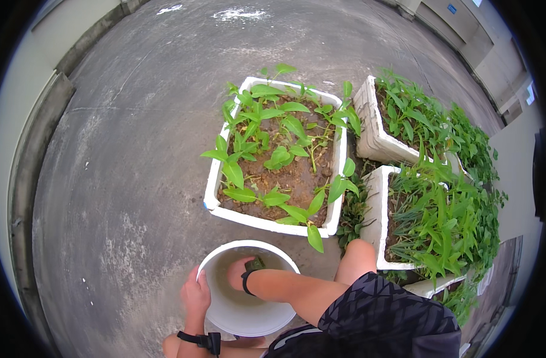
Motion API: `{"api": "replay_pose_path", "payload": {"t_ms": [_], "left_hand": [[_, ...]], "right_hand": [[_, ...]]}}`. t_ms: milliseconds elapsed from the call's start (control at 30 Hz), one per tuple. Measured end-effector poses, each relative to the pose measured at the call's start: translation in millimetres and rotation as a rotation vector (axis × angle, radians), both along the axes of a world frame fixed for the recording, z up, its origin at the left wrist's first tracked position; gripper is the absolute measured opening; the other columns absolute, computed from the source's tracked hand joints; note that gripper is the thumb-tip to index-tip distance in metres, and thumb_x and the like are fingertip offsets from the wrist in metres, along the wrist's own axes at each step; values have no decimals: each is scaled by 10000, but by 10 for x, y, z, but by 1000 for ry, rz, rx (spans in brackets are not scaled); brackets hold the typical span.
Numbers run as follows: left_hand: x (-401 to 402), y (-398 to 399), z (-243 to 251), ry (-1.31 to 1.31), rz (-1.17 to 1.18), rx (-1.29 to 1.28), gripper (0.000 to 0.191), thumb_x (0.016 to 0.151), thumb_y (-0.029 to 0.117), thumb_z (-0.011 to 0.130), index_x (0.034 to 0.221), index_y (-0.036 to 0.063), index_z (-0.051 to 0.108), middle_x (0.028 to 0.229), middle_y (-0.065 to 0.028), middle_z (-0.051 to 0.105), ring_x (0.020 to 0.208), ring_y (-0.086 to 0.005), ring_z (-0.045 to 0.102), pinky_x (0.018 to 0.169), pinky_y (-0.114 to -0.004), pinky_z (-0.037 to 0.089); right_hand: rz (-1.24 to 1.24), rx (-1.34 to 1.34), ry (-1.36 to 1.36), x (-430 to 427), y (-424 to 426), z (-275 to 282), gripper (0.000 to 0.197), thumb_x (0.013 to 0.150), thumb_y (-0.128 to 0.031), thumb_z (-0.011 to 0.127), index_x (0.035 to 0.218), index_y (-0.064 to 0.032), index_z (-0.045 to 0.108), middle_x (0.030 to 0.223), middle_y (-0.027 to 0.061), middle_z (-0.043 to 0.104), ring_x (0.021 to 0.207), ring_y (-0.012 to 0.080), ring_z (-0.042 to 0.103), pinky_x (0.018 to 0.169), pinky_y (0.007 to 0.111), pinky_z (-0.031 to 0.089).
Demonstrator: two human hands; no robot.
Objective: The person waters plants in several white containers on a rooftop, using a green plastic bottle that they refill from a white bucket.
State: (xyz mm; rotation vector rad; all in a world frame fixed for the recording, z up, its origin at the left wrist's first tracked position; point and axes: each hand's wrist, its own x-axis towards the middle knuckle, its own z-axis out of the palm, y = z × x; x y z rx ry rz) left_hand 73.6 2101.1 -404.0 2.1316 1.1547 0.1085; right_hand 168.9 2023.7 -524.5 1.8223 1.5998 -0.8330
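Note:
A white plastic bucket [248, 323] stands on the concrete in front of me, with cloudy brownish water in it. My left hand [195, 291] grips its left rim, thumb towards the inside. Down inside the bucket, my right hand [237, 273] holds a dark green object [256, 263]; my wrist partly hides it, so its kind is unclear. Just beyond the bucket sits a white foam planter box [264, 225]. Wet brown soil [277, 174] fills it, and leafy green plants [279, 156] grow there, some hanging over the rim.
More foam boxes stand at the right, one farther back [367, 129] and one nearer [380, 215], crowded with green plants [452, 215]. Low weeds [351, 223] grow between the boxes. A raised concrete curb [35, 170] runs along the wall at the left.

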Motion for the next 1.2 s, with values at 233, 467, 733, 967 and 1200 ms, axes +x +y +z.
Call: {"api": "replay_pose_path", "payload": {"t_ms": [233, 467, 733, 967, 1200], "left_hand": [[-6, 5, -30, 91, -19, 21, 348, 953, 310, 498, 1187, 90, 630, 946, -236, 670, 880, -434, 645, 757, -508, 497], [-73, 30, -60, 70, 0, 28, 342, 949, 309, 501, 1178, 93, 634, 937, -230, 673, 881, -435, 644, 754, -508, 496], [-57, 34, 29, 76, 19, 4, 350, 952, 319, 498, 1177, 89, 636, 950, -230, 674, 903, -426, 643, 782, -496, 492], [-4, 6, 32, 53, 14, -36, 343, 970, 283, 477, 1148, 45, 647, 964, -233, 674, 927, -410, 649, 789, -461, 493], [-34, 19, -75, -12, -16, -17, 334, 953, 301, 496, 1155, 77, 640, 921, -226, 676, 890, -427, 643, 759, -496, 485]], "right_hand": [[-168, 58, 43, -9, -129, -243, 321, 842, -192, 598, 1131, -92, 694, 1223, 145, 632, 1117, 402, 593, 809, 727, 433], [-273, 63, 530, 100, -115, 39, 453, 680, -146, 729, 1111, -18, 673, 1079, 195, 675, 1007, 341, 653, 855, 453, 512], [-222, 146, 966, 475, -307, 764, 557, 579, -72, 702, 1121, 16, 602, 1020, 214, 662, 972, 341, 637, 823, 389, 508], [-675, 123, 1131, 1565, -552, 2163, 611, 635, -180, 767, 1185, -14, 557, 1039, 107, 658, 970, 220, 622, 845, 344, 505], [-1148, 317, 885, 2745, -300, 2214, 625, 693, -338, 769, 1160, 35, 588, 1053, 166, 648, 929, 272, 656, 702, 423, 577]]}}
